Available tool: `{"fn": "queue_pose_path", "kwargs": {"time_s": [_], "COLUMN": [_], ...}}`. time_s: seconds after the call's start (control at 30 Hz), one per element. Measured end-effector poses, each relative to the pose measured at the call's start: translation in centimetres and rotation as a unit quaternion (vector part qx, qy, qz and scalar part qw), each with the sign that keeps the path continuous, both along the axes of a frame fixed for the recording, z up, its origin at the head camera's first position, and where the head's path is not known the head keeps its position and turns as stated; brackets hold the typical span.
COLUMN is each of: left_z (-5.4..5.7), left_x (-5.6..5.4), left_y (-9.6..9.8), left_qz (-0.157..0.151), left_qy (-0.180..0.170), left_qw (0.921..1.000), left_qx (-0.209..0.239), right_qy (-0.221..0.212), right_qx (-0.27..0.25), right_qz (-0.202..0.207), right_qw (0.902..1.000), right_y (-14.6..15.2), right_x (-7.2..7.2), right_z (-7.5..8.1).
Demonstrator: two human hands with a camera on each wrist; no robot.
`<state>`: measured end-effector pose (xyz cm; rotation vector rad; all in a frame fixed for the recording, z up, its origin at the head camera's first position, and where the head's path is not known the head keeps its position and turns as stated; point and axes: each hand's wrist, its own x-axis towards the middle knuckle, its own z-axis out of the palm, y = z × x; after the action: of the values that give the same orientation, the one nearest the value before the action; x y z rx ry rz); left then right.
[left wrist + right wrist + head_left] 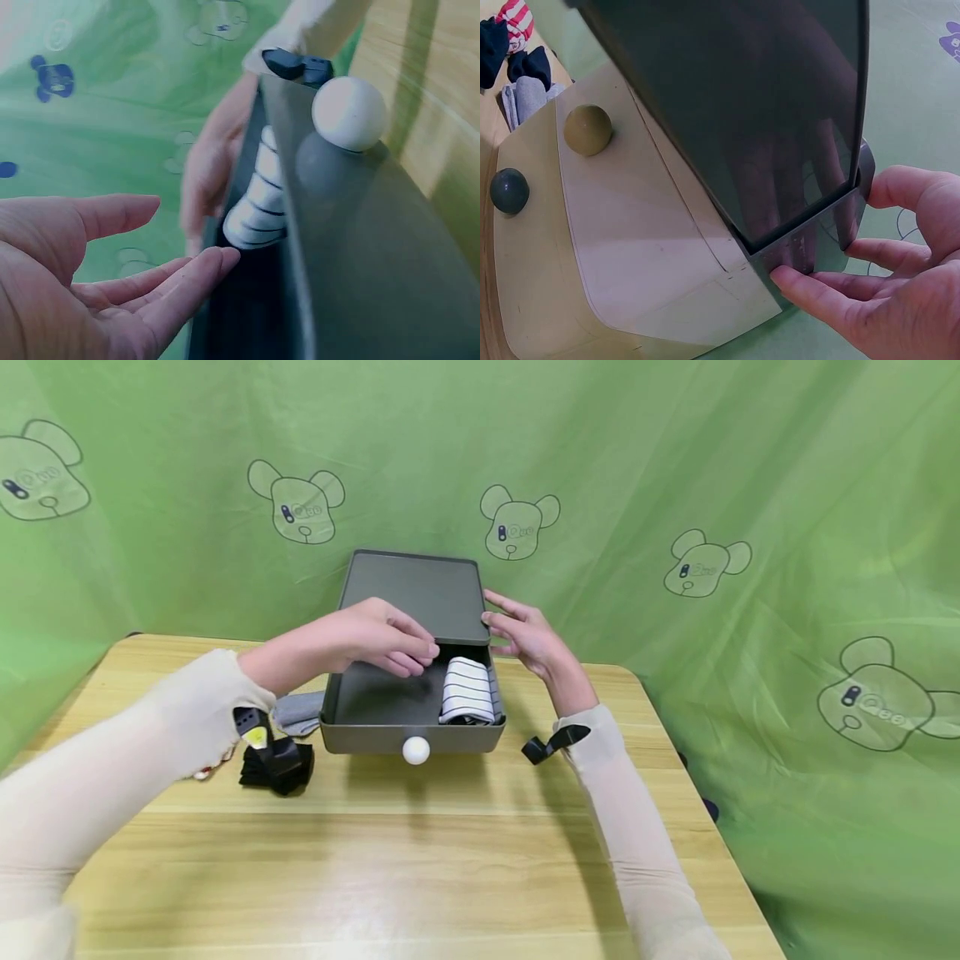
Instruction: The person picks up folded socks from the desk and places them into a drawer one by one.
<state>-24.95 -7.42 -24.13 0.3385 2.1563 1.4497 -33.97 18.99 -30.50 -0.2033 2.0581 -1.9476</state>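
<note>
A dark grey drawer box (420, 593) stands at the back of the table with its drawer (382, 737) pulled out, a white round knob (416, 750) on its front. Inside the drawer, along its right side, lies a rolled white sock (467, 689) with thin black stripes. My left hand (386, 639) hovers over the drawer; the left wrist view shows its thumb apart from the fingers and nothing between them, fingertips near the sock (259, 199). With thumb and fingers, my right hand (525, 631) holds the box's right side, around the corner of its rim (799, 225).
Left of the box lie a grey folded sock (298, 712), a black bundle of cloth (277, 768) and a red-and-white piece (213, 766), partly behind my left sleeve. Wooden table (450, 877) extends in front. A green curtain (600, 460) hangs close behind.
</note>
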Motion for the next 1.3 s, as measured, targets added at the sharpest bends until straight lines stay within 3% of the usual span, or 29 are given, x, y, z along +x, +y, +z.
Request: {"fn": "queue_pose_path", "kwargs": {"time_s": [0.3, 0.47, 0.73, 0.97, 1.1, 1.3], "left_z": [2.0, 1.7, -1.4, -4.7, -6.9, -9.9], "left_x": [2.8, 3.6, 3.7, 2.9, 2.8, 2.7], "left_y": [-4.8, -8.1, -13.7, -18.5, -19.8, -19.4], "left_qz": [0.042, 0.071, 0.093, 0.068, 0.054, 0.040], "left_qy": [0.091, 0.130, 0.166, 0.185, 0.190, 0.219], "left_qw": [0.9948, 0.9887, 0.9729, 0.9587, 0.9581, 0.9541], "left_qx": [0.016, -0.021, -0.131, -0.205, -0.207, -0.200], "right_qy": [0.004, 0.005, 0.001, 0.001, -0.001, 0.004], "right_qx": [0.004, 0.009, 0.011, 0.010, 0.011, 0.010], "right_qz": [-0.001, -0.002, -0.003, -0.003, -0.001, 0.000], "right_qw": [1.0000, 0.9999, 0.9999, 0.9999, 0.9999, 0.9999], "right_y": [0.0, 0.1, 0.1, 0.1, 0.1, 0.0], "right_x": [0.0, 0.0, 0.1, 0.2, 0.2, 0.2], "right_z": [0.1, 0.2, 0.2, 0.3, 0.2, 0.1]}}
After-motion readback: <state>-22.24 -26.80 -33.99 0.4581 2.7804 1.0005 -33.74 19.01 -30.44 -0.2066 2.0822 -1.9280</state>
